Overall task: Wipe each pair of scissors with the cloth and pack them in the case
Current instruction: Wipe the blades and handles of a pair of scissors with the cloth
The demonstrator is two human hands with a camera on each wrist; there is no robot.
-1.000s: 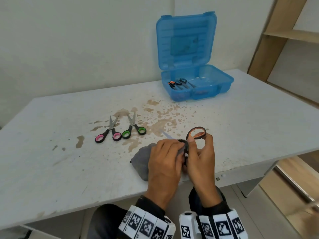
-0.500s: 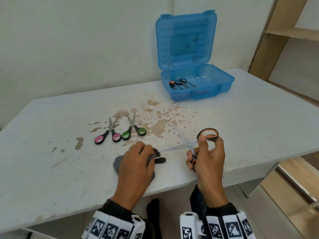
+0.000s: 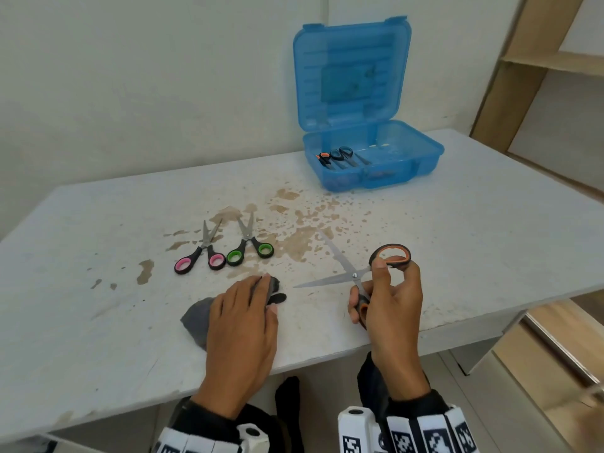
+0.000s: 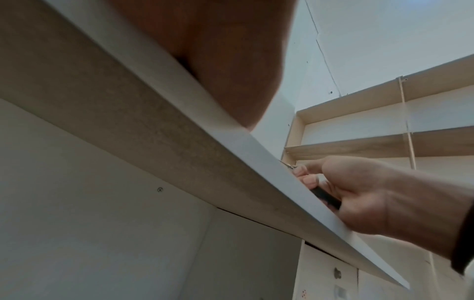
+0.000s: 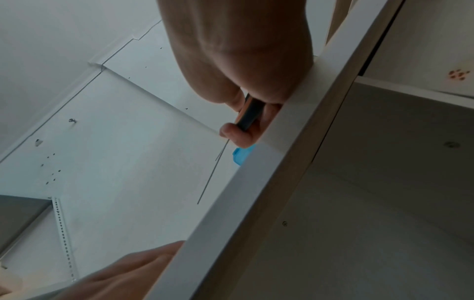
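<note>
orange scissors (image 3: 359,276): blades wide open, held up over the table's (image 3: 457,243) front edge
right hand (image 3: 390,299): fingers curled round both handles
cloth (image 3: 196,317): grey, flat on table
left hand (image 3: 242,322): fingers together, lying on cloth
case (image 3: 369,165): open at back, scissors inside
pink pair (image 3: 201,253), green pair (image 3: 250,245): side by side, mid-table

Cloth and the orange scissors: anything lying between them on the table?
Head view: only stained table between the cloth and the open orange scissors, whose blade tip points toward the cloth.
</note>
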